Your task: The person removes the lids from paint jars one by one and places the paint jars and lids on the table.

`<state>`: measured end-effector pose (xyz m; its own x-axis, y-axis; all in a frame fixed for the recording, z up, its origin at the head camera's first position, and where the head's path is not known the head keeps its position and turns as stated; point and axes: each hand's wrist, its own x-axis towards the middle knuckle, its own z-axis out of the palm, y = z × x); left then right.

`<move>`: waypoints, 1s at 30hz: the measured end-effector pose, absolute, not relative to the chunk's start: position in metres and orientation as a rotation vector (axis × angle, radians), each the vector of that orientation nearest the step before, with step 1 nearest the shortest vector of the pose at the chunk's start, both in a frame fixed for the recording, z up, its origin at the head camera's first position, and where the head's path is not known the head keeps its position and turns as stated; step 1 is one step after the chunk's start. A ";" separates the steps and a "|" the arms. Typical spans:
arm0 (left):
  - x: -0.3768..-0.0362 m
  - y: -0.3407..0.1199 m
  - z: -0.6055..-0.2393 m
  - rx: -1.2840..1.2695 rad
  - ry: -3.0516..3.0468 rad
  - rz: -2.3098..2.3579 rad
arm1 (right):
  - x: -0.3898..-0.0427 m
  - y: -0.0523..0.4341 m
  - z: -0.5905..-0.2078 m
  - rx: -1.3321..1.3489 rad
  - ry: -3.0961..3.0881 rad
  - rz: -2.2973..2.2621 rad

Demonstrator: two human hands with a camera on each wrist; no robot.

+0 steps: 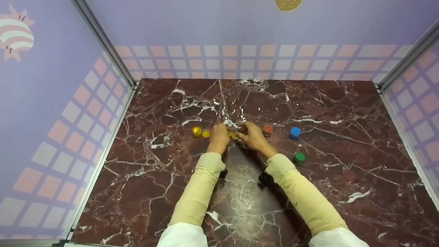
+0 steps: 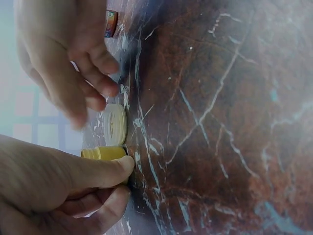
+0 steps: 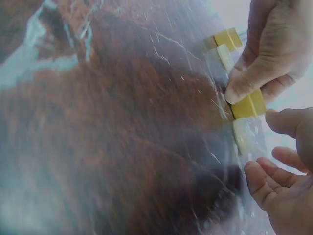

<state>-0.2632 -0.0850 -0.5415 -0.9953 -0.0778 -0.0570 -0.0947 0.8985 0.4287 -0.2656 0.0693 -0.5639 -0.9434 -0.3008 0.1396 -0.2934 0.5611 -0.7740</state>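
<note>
My left hand (image 1: 219,134) pinches a small yellow paint jar (image 3: 249,104) between thumb and fingers, low on the marbled table. In the head view this hand covers most of that jar. A pale yellow-white lid (image 2: 115,125) lies right beside the jar, its rim raised. Over the lid's other side hovers my right hand (image 1: 254,137), fingers loosely bent and thumb apart. In the left wrist view, its fingertips (image 2: 111,89) are spread just off the lid, with nothing between them.
Left of my hands stands another yellow jar (image 1: 196,131) with a yellow lid (image 1: 205,133) next to it. To the right are an orange-capped jar (image 1: 267,130), a blue-capped jar (image 1: 294,132) and a green-capped jar (image 1: 299,158). Patterned walls (image 1: 219,34) enclose the table.
</note>
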 end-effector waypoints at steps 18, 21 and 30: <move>-0.262 -0.087 -0.542 -0.062 3.021 0.715 | -0.266 0.131 -0.535 -0.402 3.059 -1.322; -0.261 -0.087 -0.541 -0.025 3.034 0.679 | -0.266 0.134 -0.538 -0.389 3.063 -1.231; -0.258 -0.086 -0.540 -0.024 3.004 0.642 | -0.264 0.139 -0.550 -0.435 3.020 -1.000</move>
<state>-0.2577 -0.0858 -0.5401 -0.9974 -0.0010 -0.0716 -0.0301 0.9127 0.4075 -0.2638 0.1395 -0.5501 -0.9609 -0.2329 0.1497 -0.2762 0.7696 -0.5757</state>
